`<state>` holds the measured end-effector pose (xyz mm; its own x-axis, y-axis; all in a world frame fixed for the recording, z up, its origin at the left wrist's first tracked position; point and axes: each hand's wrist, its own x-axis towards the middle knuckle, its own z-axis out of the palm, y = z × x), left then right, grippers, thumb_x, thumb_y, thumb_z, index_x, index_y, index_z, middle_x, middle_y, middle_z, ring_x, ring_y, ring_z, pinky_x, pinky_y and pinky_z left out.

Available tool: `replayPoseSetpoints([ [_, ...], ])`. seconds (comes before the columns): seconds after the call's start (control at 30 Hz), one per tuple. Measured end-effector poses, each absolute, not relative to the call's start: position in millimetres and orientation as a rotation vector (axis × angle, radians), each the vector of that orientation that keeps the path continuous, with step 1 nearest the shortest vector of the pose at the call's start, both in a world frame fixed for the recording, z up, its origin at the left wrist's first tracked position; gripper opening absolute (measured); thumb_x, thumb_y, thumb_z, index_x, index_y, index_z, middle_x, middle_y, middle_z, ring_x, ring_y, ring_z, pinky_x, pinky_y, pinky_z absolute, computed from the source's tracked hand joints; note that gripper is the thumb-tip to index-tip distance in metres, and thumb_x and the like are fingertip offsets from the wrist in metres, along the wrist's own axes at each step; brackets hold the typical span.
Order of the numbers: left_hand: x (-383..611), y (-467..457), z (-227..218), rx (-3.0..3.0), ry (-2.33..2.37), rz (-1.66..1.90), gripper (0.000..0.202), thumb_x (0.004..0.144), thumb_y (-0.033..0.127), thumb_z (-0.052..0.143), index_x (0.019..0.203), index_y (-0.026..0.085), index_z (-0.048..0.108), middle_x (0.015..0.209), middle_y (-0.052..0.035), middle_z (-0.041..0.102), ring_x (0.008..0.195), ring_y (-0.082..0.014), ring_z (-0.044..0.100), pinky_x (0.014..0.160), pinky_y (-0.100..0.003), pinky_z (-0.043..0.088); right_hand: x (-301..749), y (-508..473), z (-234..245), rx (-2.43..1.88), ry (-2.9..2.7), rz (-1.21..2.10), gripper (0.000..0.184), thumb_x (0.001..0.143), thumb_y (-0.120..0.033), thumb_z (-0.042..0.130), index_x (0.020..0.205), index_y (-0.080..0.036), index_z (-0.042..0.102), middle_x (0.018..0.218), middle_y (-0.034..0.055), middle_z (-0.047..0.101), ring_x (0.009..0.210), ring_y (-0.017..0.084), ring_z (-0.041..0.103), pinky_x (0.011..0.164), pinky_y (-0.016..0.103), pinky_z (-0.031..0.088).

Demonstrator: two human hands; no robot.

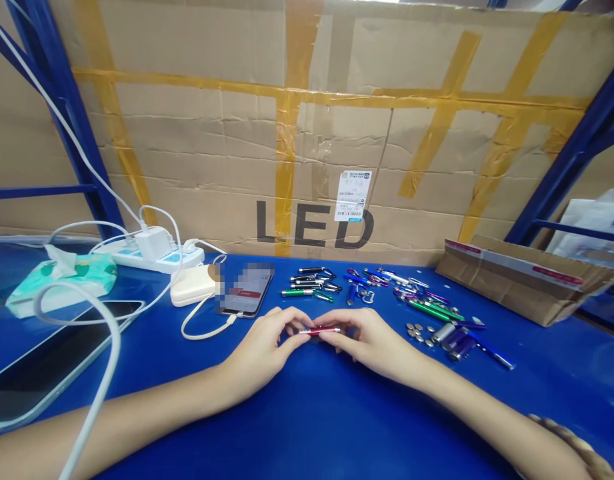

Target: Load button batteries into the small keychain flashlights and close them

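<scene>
Left hand (265, 348) and right hand (369, 345) pinch a red metal penlight (319, 331)

Both grips are narrow and closed on the slim tube, one hand at each end, with the fingers of the two hands almost meeting across it. The penlight lies level and crosswise above a blue worktop (307, 427), directly in front of the person; whether it touches the surface is hidden.

Just beyond the penlight, black and green penlights (307, 283) lie in loose rows with their carabiners, and a mixed heap of coloured carabiners (371, 280) sits beside them. To its right are a cluster of silver button cells (417, 331), several silver and purple tube sections (451, 340) and a blue pen-shaped tube (494, 355).

Left of the penlight, a smartphone (247, 290) with a blurred screen is joined by a white cable (197, 327) to a cream power bank (191, 288). Farther left are a white power strip (157, 257) with a plugged-in charger, a green tissue pack (61, 283) and a dark tablet (51, 360). Far to the right rests a flattened cardboard box (521, 280). Well behind the penlight stands a yellow-taped carton (311, 153) printed LED, framed by blue steel shelving (71, 127).
</scene>
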<state>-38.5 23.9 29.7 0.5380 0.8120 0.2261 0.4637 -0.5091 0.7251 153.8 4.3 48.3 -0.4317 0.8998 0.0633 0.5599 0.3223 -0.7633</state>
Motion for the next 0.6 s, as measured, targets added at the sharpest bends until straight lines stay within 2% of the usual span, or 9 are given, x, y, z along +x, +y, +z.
replayPoseSetpoints([
  [0.1, -40.5, 27.5, 25.7, 2.242, 1.052, 0.723, 0.015, 0.081, 0.020, 0.056, 0.094, 0.021, 0.063, 0.087, -0.0018, 0.065, 0.080, -0.0185, 0.055, 0.068, -0.027, 0.041, 158.0, 5.6, 49.6, -1.285, -2.212, 0.750, 0.021, 0.085, -0.027, 0.051, 0.098, -0.021, 0.066, 0.091, 0.0009, 0.068, 0.073, 0.012, 0.059, 0.065, 0.024, 0.047],
  [0.2, -42.0, 28.5, 24.8, 2.290, 1.073, 0.700, 0.017, 0.079, 0.019, 0.058, 0.093, 0.022, 0.066, 0.085, -0.0015, 0.066, 0.080, -0.0196, 0.053, 0.070, -0.029, 0.041, 162.1, 6.7, 48.5, -1.286, -2.240, 0.680, 0.018, 0.084, -0.025, 0.051, 0.095, -0.021, 0.065, 0.092, 0.0001, 0.068, 0.079, 0.014, 0.060, 0.073, 0.027, 0.047],
  [0.33, -42.3, 28.7, 25.3, 2.305, 1.124, 0.688, 0.019, 0.080, 0.018, 0.055, 0.092, 0.024, 0.068, 0.080, -0.0010, 0.066, 0.078, -0.0198, 0.053, 0.067, -0.029, 0.041, 163.7, 7.7, 47.0, -1.260, -2.230, 0.632, 0.016, 0.083, -0.022, 0.053, 0.093, -0.021, 0.065, 0.093, 0.0011, 0.067, 0.082, 0.014, 0.061, 0.077, 0.028, 0.047],
  [0.6, -42.5, 29.2, 24.3, 2.312, 1.183, 0.671, 0.015, 0.080, 0.024, 0.059, 0.087, 0.025, 0.072, 0.083, -0.0016, 0.067, 0.084, -0.0214, 0.054, 0.074, -0.031, 0.041, 162.1, 7.6, 48.2, -1.285, -2.207, 0.586, 0.016, 0.083, -0.024, 0.054, 0.095, -0.021, 0.064, 0.094, 0.0012, 0.067, 0.081, 0.013, 0.060, 0.075, 0.027, 0.048],
])
